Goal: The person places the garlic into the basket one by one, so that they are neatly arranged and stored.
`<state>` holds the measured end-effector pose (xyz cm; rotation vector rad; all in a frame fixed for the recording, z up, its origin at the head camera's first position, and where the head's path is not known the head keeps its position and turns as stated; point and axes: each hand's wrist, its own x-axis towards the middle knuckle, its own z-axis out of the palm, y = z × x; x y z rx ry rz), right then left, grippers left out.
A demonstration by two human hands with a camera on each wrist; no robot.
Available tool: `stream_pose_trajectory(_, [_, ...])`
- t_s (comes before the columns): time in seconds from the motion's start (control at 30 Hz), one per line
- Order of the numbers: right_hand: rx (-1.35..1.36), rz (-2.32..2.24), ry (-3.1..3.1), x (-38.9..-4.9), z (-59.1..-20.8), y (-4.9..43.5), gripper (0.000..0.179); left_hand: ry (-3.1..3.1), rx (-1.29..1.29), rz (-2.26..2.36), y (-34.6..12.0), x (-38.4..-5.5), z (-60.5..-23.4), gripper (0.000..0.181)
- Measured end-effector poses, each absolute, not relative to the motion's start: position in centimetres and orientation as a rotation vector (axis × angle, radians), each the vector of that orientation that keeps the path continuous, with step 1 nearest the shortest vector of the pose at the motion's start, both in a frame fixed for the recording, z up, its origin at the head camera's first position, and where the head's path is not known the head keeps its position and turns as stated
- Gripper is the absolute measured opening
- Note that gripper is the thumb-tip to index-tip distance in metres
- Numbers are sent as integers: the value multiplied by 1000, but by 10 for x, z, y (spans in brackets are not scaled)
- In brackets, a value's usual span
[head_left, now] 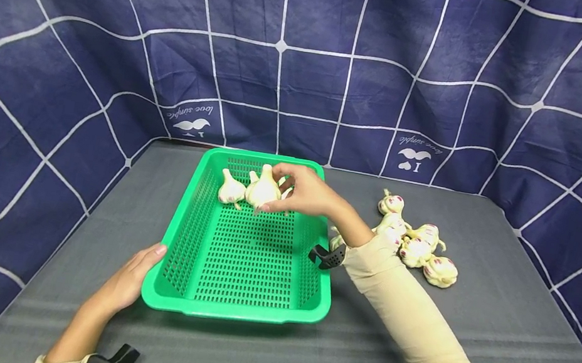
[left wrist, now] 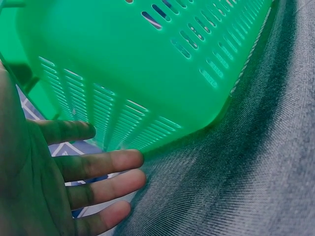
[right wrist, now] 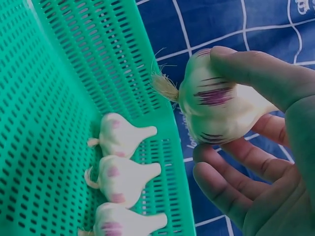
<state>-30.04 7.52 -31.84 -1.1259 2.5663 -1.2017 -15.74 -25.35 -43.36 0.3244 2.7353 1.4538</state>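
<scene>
My right hand [head_left: 307,193] pinches a garlic bulb [right wrist: 216,98] between thumb and fingers, over the far end of the green plastic basket [head_left: 233,311]. The held bulb is white with purple streaks, its root tuft pointing toward the basket in the right wrist view. Three more bulbs lie in a row inside the basket, one of them a garlic bulb [right wrist: 123,181] in the middle; in the head view the held one partly hides them. At the basket's left side is my left hand [head_left: 130,275], fingertips right at the rim. Its fingers [left wrist: 106,164] are extended beside the slotted wall in the left wrist view.
Several loose garlic bulbs [head_left: 415,252] lie in a cluster right of the basket, partly behind my right forearm. Grey cloth [head_left: 371,359] covers the table. A blue curtain with white grid lines [head_left: 312,83] hangs behind and at both sides.
</scene>
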Motion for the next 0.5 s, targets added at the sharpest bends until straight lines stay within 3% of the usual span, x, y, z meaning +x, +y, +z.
stream_pose_trajectory(0.5, [-1115, -1084, 2538, -312, -320, 40, 50, 2738, 273, 1447, -254, -156, -434, 60])
